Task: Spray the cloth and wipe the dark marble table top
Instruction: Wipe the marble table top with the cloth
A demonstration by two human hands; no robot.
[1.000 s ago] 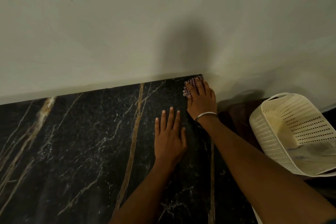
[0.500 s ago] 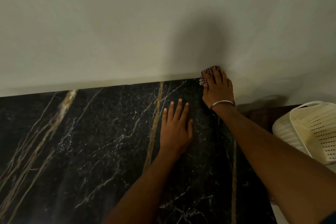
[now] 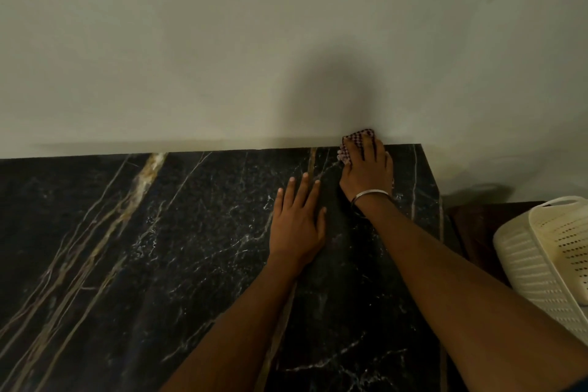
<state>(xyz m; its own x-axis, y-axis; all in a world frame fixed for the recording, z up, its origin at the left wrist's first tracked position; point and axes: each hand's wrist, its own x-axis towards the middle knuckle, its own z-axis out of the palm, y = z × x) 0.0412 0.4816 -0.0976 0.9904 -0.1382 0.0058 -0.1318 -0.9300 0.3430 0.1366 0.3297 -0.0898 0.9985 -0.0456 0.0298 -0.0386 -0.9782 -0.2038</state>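
At table's [image 3: 191, 232] far edge, right hand [image 3: 366, 173] on cloth [image 3: 358, 137].

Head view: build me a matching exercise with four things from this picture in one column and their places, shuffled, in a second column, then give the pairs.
Things
1. left hand
2. cloth
3. bangle
4. basket

Places
A. off the right end of the marble table top, beside it
B. flat on the marble, fingers spread, holding nothing
C. under the right hand, at the far edge by the wall
D. round the right wrist

Pairs: 1-B, 2-C, 3-D, 4-A
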